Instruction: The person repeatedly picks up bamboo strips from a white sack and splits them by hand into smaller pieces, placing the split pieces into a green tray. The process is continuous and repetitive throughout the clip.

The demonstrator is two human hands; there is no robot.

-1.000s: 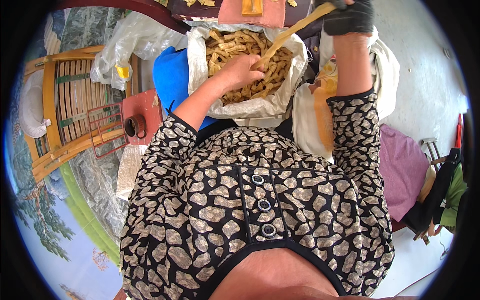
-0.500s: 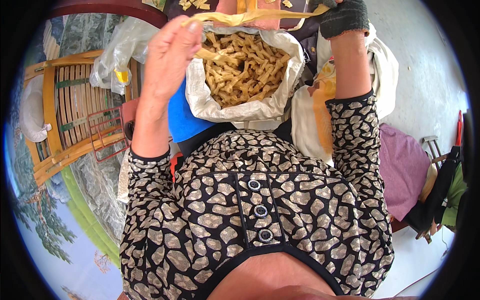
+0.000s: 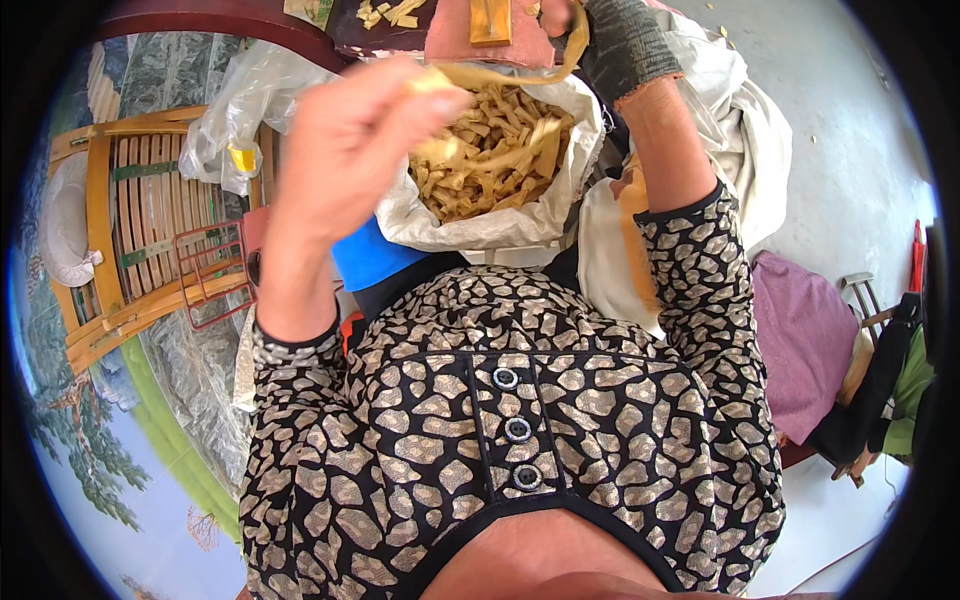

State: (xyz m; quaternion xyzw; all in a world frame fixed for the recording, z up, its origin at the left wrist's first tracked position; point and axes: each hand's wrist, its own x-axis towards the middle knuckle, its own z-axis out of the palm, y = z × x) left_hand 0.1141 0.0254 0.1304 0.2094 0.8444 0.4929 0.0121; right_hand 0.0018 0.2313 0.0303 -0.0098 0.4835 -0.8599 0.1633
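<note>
A pliable yellow strip [image 3: 510,77] spans between my two hands, above an open white woven sack [image 3: 470,235]. My left hand [image 3: 355,140], bare and smeared by motion, pinches one end at the sack's left side. Below those fingers, a blurred yellow tail hangs over the sack. My right hand [image 3: 628,50], in a dark grey glove with bare fingertips, grips the strip's other end at the far right of the sack; its fingers are partly cut off by the upper edge. Many short yellow-brown knotted pieces [image 3: 470,185] fill the sack.
Beyond the sack, a wooden block [image 3: 490,22] rests on a pink cloth [image 3: 450,35], with yellow scraps [image 3: 400,14] to its left. A slatted bamboo seat [image 3: 165,200] and a clear plastic bag [image 3: 250,110] are on the left. White cloth [image 3: 750,150] lies right of my forearm.
My right hand has moved left, and the hands are closer together. The strip, nearly straight before, now bends upward near my right hand. My left hand has shifted slightly right and nearer.
</note>
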